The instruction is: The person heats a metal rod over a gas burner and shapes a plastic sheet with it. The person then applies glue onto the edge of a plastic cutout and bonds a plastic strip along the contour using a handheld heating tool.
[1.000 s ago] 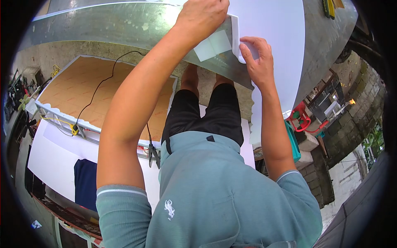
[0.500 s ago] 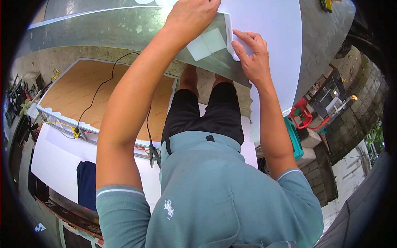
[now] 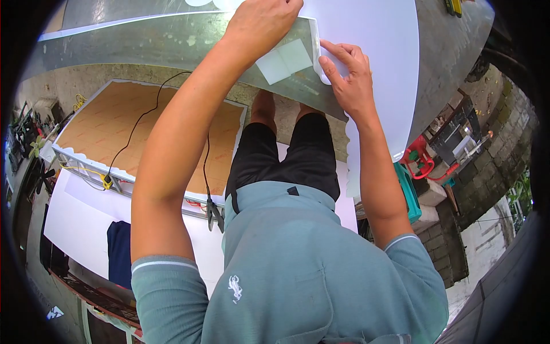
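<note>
Head: left hand (image 3: 263, 24) partly cropped

At ten o'clock from the view's centre, a brown board (image 3: 109, 126) is carried on a metal frame (image 3: 122, 185) and is crossed by a black cable (image 3: 156, 104). At nine o'clock a yellow connector (image 3: 107, 181) is seen against the frame. At eight o'clock a navy cloth (image 3: 120, 252) is laid on a white panel (image 3: 77, 223), and a black clip (image 3: 213, 215) is found nearer the centre. At three o'clock a teal crate (image 3: 410, 198) is partly hidden, and grey paving blocks (image 3: 504, 129) are seen farther out.
</note>
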